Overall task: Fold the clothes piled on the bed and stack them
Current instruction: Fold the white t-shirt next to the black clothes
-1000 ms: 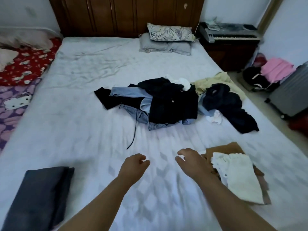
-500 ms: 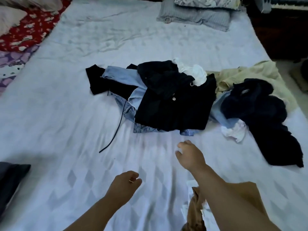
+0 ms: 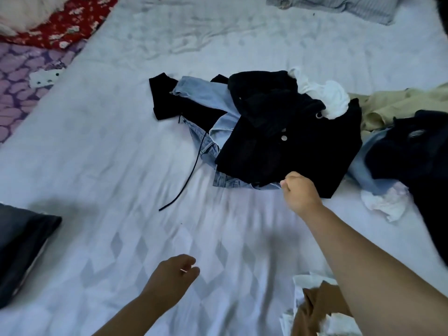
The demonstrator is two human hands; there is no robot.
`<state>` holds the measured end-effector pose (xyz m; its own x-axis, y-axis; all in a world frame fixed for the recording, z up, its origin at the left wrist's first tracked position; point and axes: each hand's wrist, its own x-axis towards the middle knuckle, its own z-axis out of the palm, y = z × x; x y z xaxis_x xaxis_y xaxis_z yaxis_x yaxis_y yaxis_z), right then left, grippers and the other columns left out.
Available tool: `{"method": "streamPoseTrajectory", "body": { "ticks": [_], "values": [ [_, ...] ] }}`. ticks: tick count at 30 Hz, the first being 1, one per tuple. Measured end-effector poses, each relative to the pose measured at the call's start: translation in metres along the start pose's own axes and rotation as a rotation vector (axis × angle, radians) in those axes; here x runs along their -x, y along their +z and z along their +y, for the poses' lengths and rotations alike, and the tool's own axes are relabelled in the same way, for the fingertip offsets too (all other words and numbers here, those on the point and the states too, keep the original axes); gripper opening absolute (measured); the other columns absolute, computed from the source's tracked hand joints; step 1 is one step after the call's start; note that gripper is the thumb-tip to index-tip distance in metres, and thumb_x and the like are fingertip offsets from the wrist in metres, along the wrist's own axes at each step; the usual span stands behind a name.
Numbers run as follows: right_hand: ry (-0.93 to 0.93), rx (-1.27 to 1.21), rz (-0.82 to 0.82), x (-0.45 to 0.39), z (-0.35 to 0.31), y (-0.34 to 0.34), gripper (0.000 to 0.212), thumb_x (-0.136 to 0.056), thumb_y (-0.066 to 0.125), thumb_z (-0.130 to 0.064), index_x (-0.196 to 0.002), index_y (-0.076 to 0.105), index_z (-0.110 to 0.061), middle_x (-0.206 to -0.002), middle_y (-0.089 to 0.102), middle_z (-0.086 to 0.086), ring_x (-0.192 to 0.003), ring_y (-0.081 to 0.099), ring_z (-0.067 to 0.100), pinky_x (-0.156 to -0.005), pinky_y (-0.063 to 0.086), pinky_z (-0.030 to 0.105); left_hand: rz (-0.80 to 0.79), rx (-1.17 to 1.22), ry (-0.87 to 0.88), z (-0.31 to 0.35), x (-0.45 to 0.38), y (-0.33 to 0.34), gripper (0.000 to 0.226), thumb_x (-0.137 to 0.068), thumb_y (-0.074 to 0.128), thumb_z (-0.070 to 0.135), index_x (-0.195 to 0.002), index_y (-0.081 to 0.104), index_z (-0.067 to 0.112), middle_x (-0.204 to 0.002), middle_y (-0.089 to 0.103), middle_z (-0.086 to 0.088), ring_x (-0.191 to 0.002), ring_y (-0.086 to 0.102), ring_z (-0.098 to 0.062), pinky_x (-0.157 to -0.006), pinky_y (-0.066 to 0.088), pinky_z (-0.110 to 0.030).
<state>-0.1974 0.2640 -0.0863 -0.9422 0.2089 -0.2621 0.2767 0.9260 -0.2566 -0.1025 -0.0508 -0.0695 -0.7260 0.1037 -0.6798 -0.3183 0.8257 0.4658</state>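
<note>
A pile of clothes lies mid-bed: a black jacket with snap buttons on top of light blue jeans, a white garment, a beige garment and a dark navy garment to the right. My right hand reaches forward, its curled fingers pinching the black jacket's near hem. My left hand hovers low over the sheet with loosely curled fingers and holds nothing. Folded brown and white clothes lie under my right forearm.
The white sheet covers the bed. A folded dark grey garment lies at the left edge. A black cord trails from the pile. Grey pillows sit at the head, red and purple bedding to the left.
My view has moved closer to the pile. My right hand has travelled forward from the bare sheet to the black jacket's hem. My left hand stays low behind it.
</note>
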Motion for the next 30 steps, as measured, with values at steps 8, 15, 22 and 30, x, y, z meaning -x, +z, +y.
{"method": "streamPoseTrajectory", "body": {
  "ticks": [8, 15, 22, 30],
  "values": [
    [0.023, -0.516, 0.047, 0.098, -0.087, -0.03, 0.035, -0.099, 0.041, -0.014, -0.083, 0.067, 0.003, -0.097, 0.061, 0.013, -0.092, 0.058, 0.024, -0.08, 0.043, 0.029, 0.006, 0.095, 0.132, 0.021, 0.026, -0.015, 0.05, -0.09, 0.062, 0.029, -0.137, 0.046, 0.027, -0.113, 0.055, 0.009, -0.094, 0.058, -0.004, -0.074, 0.041, -0.013],
    [-0.008, -0.508, 0.068, 0.199, -0.182, -0.022, 0.033, -0.099, 0.039, -0.015, -0.084, 0.065, -0.001, -0.096, 0.058, 0.007, -0.087, 0.054, 0.016, -0.079, 0.042, 0.025, 0.088, 0.092, 0.456, 0.009, 0.076, -0.048, 0.091, -0.088, 0.065, 0.021, -0.132, -0.003, 0.064, -0.115, 0.044, 0.019, -0.098, 0.059, -0.004, -0.084, 0.047, -0.02],
    [-0.122, -0.607, 0.07, 0.274, -0.257, -0.019, 0.03, -0.097, 0.043, -0.017, -0.08, 0.063, -0.002, -0.084, 0.053, 0.002, -0.087, 0.053, 0.017, -0.079, 0.043, 0.027, 0.109, 0.044, 0.682, -0.034, 0.116, -0.083, 0.018, -0.081, 0.056, -0.002, -0.09, 0.066, 0.009, -0.082, 0.052, 0.011, -0.075, 0.052, -0.002, -0.071, 0.043, -0.026],
    [-0.102, -0.537, 0.068, 0.32, -0.285, 0.01, 0.03, -0.092, 0.054, -0.021, -0.068, 0.051, -0.003, -0.069, 0.05, 0.003, -0.065, 0.047, 0.015, -0.063, 0.04, 0.031, 0.093, -0.461, 0.359, -0.133, 0.134, -0.128, 0.013, -0.093, 0.047, 0.028, -0.084, 0.053, 0.022, -0.092, 0.05, 0.006, -0.083, 0.055, -0.018, -0.062, 0.036, -0.024]
  ]
}}
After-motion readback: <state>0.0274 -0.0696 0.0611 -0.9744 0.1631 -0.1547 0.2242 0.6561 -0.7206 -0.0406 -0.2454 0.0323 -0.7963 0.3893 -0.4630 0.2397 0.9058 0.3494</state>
